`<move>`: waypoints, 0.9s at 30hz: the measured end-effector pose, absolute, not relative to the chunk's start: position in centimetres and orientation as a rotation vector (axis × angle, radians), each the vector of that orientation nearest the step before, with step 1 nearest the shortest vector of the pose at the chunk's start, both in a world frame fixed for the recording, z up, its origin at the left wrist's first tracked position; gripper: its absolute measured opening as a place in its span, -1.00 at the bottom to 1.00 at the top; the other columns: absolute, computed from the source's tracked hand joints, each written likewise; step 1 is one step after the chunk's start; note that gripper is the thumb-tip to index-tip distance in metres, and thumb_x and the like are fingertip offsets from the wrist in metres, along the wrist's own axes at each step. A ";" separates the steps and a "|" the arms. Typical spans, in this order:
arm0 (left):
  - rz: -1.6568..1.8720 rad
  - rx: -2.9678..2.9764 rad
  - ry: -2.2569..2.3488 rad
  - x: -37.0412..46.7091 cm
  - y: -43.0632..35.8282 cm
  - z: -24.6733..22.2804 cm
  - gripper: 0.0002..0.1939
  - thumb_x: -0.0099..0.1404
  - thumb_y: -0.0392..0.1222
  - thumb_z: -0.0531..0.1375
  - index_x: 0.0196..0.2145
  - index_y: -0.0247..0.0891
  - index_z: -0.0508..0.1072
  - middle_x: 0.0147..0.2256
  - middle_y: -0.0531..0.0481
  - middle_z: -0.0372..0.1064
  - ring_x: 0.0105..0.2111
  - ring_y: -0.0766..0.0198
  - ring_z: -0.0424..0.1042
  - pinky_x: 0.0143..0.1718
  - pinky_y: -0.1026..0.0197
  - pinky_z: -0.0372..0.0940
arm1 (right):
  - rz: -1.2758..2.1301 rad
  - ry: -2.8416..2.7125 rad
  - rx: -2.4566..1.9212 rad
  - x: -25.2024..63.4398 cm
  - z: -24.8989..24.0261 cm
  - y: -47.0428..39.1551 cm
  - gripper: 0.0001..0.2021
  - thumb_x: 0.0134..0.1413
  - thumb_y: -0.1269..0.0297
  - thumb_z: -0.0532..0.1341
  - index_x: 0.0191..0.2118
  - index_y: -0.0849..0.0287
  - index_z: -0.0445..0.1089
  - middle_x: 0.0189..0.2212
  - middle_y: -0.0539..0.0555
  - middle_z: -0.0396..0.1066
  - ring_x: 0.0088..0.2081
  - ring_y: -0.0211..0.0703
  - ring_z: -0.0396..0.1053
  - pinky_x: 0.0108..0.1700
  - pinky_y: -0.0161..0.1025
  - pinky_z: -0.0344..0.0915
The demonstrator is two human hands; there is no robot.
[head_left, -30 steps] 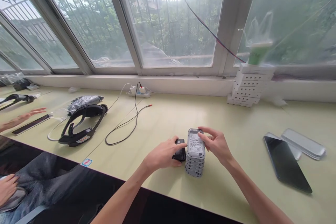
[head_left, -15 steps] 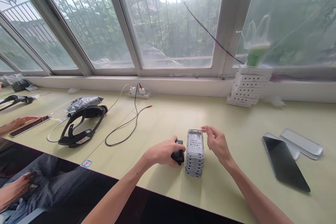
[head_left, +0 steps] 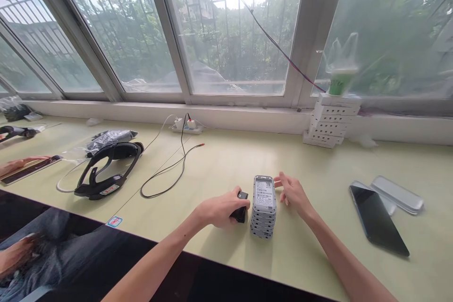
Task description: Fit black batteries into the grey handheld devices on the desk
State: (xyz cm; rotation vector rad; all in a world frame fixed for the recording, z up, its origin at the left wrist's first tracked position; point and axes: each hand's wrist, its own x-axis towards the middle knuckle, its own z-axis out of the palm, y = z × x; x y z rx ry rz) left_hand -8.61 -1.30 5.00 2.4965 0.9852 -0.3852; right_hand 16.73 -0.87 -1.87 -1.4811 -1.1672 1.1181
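The right hand [head_left: 293, 192] has come off the grey stack [head_left: 264, 203].
Its fingers are loosely parted beside it; the left hand [head_left: 221, 208] clasps a black block [head_left: 241, 212] in its fingers.

Your pale green tbl [head_left: 219, 160] runs under the windows. Near centre you've got a grey case stack [head_left: 263, 205], upright. Far side: pwr strip [head_left: 193, 130] by the sill, white box stack [head_left: 329, 127] to its R. Black cable [head_left: 155, 196] loops L of centre, w/ a black headset [head_left: 116, 183] further L, silvery plastic bundle [head_left: 111, 138] just beyond. Dark flat bar [head_left: 38, 166] at L, sticker [head_left: 115, 222] on the near edge. R side: dark glossy slab [head_left: 380, 222] partly over one clear tray, more clear trays [head_left: 398, 194] just beyond.
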 end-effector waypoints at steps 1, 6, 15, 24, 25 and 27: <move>-0.387 2.493 0.989 -8.6 -1.3 4.9 -0.35 0.11 -0.35 0.22 0.17 -0.02 0.30 0.02 -0.14 0.18 -0.28 0.15 0.45 -0.30 0.16 0.37 | 1.135 -1.163 -1.501 16.8 -1.8 -1.0 -0.51 0.23 -0.17 0.05 -0.27 0.20 0.44 -0.29 0.23 0.55 -0.68 -0.25 0.33 -0.68 -0.27 0.20; -0.319 2.444 1.021 -8.8 -1.5 4.4 -0.28 0.12 -0.32 0.23 0.24 -0.01 0.22 0.17 -0.19 0.10 -0.20 0.12 0.47 -0.22 0.14 0.38 | 1.222 -1.145 -1.520 16.9 -1.8 -2.4 -0.55 0.24 -0.11 0.07 -0.17 0.22 0.42 -0.20 0.25 0.52 -0.60 -0.18 0.46 -0.58 -0.22 0.35; 0.113 2.053 1.230 -11.9 -2.9 3.8 0.01 0.05 -0.15 0.30 0.37 -0.04 -0.09 0.13 -0.18 0.20 -0.32 0.22 0.43 -0.32 0.20 0.34 | 1.339 -0.963 -1.341 16.5 -3.2 -7.6 -0.29 0.08 -0.16 0.26 0.21 0.24 0.29 0.01 0.25 0.48 0.00 0.10 0.48 0.07 -0.03 0.41; 0.448 1.974 1.150 -10.3 -3.7 1.7 -0.33 0.11 -0.25 0.24 0.18 -0.21 0.18 -0.08 -0.14 0.44 -0.12 0.06 0.43 -0.15 0.15 0.31 | 1.501 -0.741 -1.226 13.3 -2.9 -11.0 -0.16 0.15 -0.22 0.16 0.43 0.02 -0.10 0.36 0.04 0.07 0.35 0.03 0.04 0.36 -0.03 0.03; 0.452 1.974 1.143 -10.1 -3.7 1.7 -0.38 0.11 -0.25 0.24 0.14 -0.21 0.22 -0.11 -0.12 0.45 -0.16 0.07 0.44 -0.18 0.15 0.31 | 1.497 -0.736 -1.219 13.0 -3.0 -11.1 -0.16 0.16 -0.22 0.15 0.43 0.01 -0.11 0.36 0.04 0.05 0.36 0.02 0.01 0.36 -0.03 0.01; 0.458 1.975 1.135 -9.6 -3.8 1.6 -0.45 0.11 -0.25 0.23 0.08 -0.21 0.26 -0.17 -0.09 0.46 -0.22 0.08 0.45 -0.25 0.17 0.30 | 1.472 -0.744 -1.201 12.6 -3.3 -11.0 -0.16 0.16 -0.23 0.14 0.43 0.01 -0.11 0.36 0.04 0.05 0.37 0.01 0.00 0.36 -0.02 0.01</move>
